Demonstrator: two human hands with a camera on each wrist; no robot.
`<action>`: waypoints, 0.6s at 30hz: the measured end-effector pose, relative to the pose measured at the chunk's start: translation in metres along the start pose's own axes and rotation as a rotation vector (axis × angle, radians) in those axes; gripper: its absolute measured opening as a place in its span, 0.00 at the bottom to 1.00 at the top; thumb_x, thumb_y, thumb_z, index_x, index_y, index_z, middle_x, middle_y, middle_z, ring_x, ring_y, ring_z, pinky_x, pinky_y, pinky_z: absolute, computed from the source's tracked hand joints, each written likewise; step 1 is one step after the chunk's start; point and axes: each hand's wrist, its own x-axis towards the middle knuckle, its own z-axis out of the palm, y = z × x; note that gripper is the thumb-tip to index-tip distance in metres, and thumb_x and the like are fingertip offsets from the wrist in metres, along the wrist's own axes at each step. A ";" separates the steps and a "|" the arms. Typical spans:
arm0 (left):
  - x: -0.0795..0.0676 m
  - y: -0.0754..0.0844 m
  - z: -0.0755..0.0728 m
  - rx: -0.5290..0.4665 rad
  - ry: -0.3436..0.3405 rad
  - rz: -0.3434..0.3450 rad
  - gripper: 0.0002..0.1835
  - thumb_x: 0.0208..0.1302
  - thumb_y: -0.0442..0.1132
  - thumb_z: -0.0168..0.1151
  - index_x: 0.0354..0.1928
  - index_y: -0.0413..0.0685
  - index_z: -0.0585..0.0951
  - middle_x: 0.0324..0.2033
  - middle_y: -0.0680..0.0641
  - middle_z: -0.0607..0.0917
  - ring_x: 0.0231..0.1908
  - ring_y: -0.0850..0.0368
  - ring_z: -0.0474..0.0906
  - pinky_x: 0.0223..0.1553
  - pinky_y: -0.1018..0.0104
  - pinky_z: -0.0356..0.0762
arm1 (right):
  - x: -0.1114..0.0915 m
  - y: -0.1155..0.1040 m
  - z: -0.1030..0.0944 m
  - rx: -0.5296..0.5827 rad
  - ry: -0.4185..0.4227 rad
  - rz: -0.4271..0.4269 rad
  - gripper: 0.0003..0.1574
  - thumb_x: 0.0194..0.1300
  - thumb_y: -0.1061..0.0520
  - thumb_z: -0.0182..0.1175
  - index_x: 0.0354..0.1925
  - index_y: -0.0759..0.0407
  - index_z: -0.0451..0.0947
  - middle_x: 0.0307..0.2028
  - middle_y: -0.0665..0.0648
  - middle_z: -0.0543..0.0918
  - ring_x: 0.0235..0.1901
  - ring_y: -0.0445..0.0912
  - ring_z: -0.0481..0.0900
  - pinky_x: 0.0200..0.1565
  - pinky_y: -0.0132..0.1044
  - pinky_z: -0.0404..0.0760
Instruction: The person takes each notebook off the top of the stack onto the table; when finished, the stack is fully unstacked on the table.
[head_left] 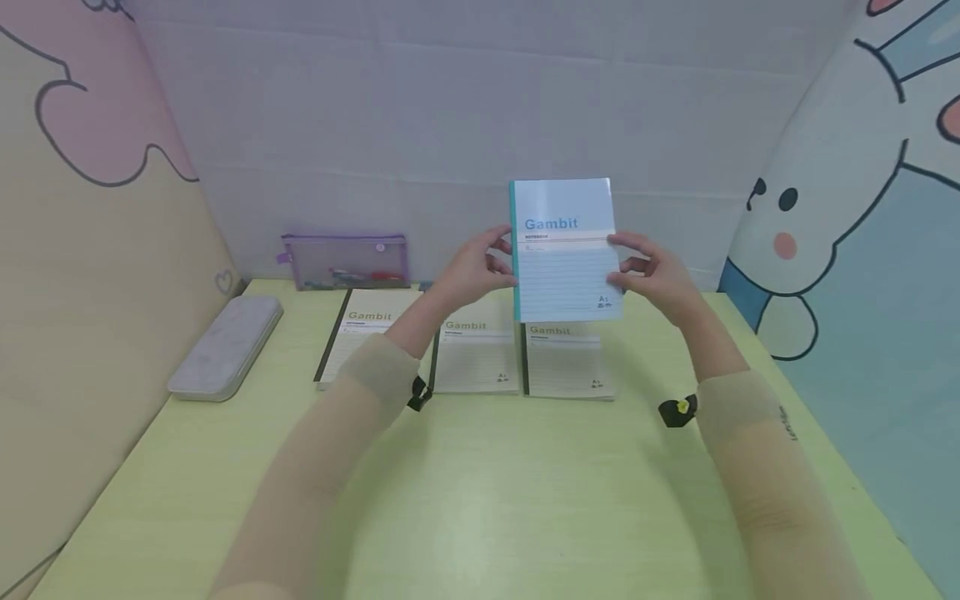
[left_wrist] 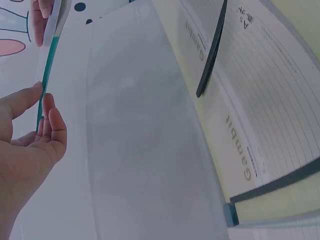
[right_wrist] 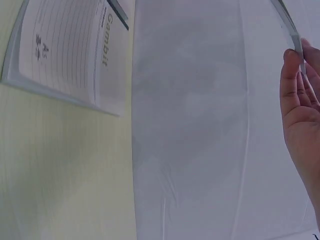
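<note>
Both hands hold up a blue notebook (head_left: pixel 567 275) with a teal spine and "Gambit" on its cover, raised above the table. My left hand (head_left: pixel 477 267) pinches its spine edge between thumb and fingers; in the left wrist view that teal spine (left_wrist: pixel 48 65) is seen edge-on. My right hand (head_left: pixel 652 275) pinches the opposite edge. Below lie notebooks with grey-white covers and dark spines: a left one (head_left: pixel 356 333), a middle one (head_left: pixel 476 358) and a right one (head_left: pixel 567 367), the last partly hidden behind the raised notebook.
A purple mesh pencil pouch (head_left: pixel 348 260) with pens inside stands against the back curtain (head_left: pixel 450 125). At the table's left edge lies a grey pencil case (head_left: pixel 225 346). Cartoon-printed walls flank the yellow-green table (head_left: pixel 540 483).
</note>
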 end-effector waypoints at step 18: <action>0.026 -0.004 0.122 -0.141 -0.019 0.002 0.45 0.55 0.29 0.68 0.72 0.48 0.56 0.59 0.46 0.70 0.43 0.61 0.79 0.38 0.74 0.79 | -0.051 0.058 -0.080 -0.208 -0.013 0.146 0.38 0.63 0.49 0.62 0.69 0.45 0.61 0.59 0.48 0.65 0.38 0.34 0.78 0.39 0.22 0.75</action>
